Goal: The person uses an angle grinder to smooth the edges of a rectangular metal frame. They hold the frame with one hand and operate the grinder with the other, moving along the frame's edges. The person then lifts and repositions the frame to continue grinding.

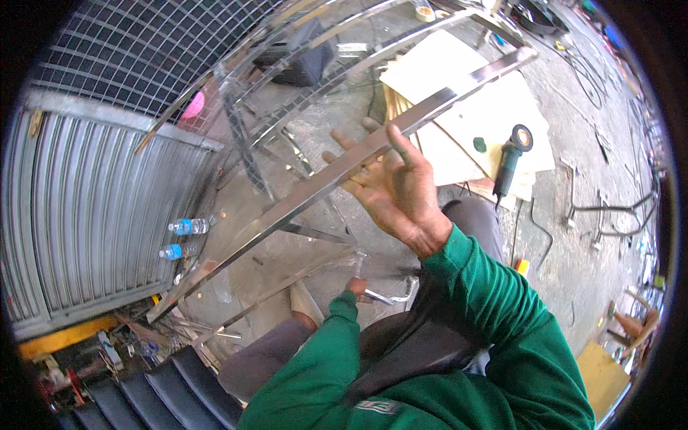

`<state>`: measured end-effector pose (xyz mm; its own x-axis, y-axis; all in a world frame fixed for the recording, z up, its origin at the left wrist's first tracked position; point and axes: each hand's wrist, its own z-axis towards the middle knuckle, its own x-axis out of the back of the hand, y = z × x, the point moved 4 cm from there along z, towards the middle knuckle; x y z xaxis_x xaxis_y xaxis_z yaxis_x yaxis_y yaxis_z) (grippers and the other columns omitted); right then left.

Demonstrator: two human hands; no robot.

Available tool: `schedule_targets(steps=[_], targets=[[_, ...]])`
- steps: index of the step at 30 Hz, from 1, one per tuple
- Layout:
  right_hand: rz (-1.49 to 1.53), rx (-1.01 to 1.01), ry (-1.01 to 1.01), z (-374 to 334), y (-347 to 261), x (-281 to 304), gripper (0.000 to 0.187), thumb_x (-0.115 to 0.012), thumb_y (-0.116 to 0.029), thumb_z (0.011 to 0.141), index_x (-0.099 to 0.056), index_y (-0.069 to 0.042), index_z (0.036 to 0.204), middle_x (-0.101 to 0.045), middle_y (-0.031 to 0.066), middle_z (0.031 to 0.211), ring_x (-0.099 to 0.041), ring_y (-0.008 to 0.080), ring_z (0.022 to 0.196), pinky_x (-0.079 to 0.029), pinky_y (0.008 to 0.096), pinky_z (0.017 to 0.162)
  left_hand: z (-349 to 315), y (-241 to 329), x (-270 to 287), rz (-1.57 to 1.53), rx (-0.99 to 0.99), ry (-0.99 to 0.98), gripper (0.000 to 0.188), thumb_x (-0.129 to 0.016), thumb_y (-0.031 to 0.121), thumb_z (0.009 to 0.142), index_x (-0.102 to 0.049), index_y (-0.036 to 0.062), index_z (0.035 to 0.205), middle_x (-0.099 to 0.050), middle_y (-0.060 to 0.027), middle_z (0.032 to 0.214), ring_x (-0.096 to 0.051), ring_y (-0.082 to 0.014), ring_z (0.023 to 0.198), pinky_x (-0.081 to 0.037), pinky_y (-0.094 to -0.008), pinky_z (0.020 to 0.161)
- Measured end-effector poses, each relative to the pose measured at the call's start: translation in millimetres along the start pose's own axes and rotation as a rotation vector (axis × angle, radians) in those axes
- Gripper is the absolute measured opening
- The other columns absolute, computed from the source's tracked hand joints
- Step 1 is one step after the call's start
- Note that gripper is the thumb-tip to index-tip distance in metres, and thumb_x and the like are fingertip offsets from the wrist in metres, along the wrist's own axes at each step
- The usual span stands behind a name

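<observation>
A long, shiny square metal tube (301, 193), part of a large curved frame, crosses in front of me from lower left to upper right. My right hand (398, 190) is palm up at this tube. Its fingers are spread and pass behind the tube, while the thumb points upward against its near edge; no finger wraps round it. Lower down, beside my knee, my left hand (355, 288) is closed on a short silver metal bar (378, 296). Most of that hand's fingers are hidden, and the bar's exact kind is unclear.
A green angle grinder (507, 166) lies on stacked pale boards (459, 154) at the right. Two water bottles (188, 227) stand by the grey corrugated panel (107, 215). A black ridged seat (172, 390) is at lower left. Bent metal rods (605, 209) lie on the right floor.
</observation>
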<state>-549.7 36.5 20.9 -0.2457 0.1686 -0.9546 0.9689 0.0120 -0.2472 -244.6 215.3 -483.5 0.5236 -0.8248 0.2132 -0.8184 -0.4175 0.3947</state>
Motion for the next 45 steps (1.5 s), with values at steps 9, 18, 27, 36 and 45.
schedule_targets(steps=[9,18,27,36,45], targets=[[-0.013,-0.002,-0.005,8.1,-1.2,2.7,0.08,-0.058,-0.049,0.102,-0.019,-0.011,0.16,-0.024,0.0304,0.165,-0.025,0.0516,0.151,-0.018,0.0608,0.127,-24.5,-31.4,-72.6,0.949,-0.467,-0.209,0.036,-0.052,0.036,0.1,-0.073,0.0082,0.106,-0.074,-0.021,0.103,-0.072,-0.0398,0.095,-0.057,-0.0556,0.082],[0.011,-0.052,0.037,3.9,-0.1,0.4,0.045,-0.061,-0.046,0.101,-0.054,-0.016,0.135,-0.034,0.0275,0.162,-0.035,0.0447,0.149,-0.022,0.0586,0.126,-30.0,-0.3,-98.1,0.842,-0.519,-0.083,0.039,-0.063,0.044,0.095,-0.075,0.0081,0.102,-0.073,-0.0223,0.106,-0.072,-0.0391,0.098,-0.057,-0.0513,0.085],[-0.032,-0.119,0.078,-21.1,17.6,-2.6,0.043,-0.057,-0.043,0.104,-0.043,-0.012,0.129,-0.036,0.0268,0.161,-0.035,0.0454,0.148,-0.019,0.0566,0.128,-202.8,167.8,123.7,-0.06,-0.359,0.484,0.034,-0.07,0.03,0.093,-0.067,0.0036,0.114,-0.073,-0.0232,0.102,-0.071,-0.042,0.098,-0.055,-0.0507,0.087],[-0.073,-0.152,-0.07,-76.7,42.7,-39.3,0.037,-0.057,-0.047,0.104,-0.051,-0.018,0.127,-0.044,0.0188,0.159,-0.046,0.0359,0.141,-0.027,0.0533,0.124,-423.5,201.3,145.7,-0.024,-0.618,1.424,0.061,-0.076,0.026,0.091,-0.049,-0.0038,0.136,-0.056,-0.0283,0.132,-0.053,-0.0466,0.124,-0.042,-0.0506,0.105],[-0.053,0.005,-0.19,-109.4,45.5,-104.7,0.046,-0.053,-0.051,0.105,-0.053,-0.014,0.133,-0.045,0.019,0.157,-0.036,0.0385,0.149,-0.019,0.053,0.129,-385.5,150.6,74.2,0.083,-0.562,1.099,0.105,-0.079,0.051,0.084,-0.027,-0.0083,0.153,-0.051,-0.0336,0.14,-0.051,-0.0506,0.127,-0.039,-0.0585,0.109]])
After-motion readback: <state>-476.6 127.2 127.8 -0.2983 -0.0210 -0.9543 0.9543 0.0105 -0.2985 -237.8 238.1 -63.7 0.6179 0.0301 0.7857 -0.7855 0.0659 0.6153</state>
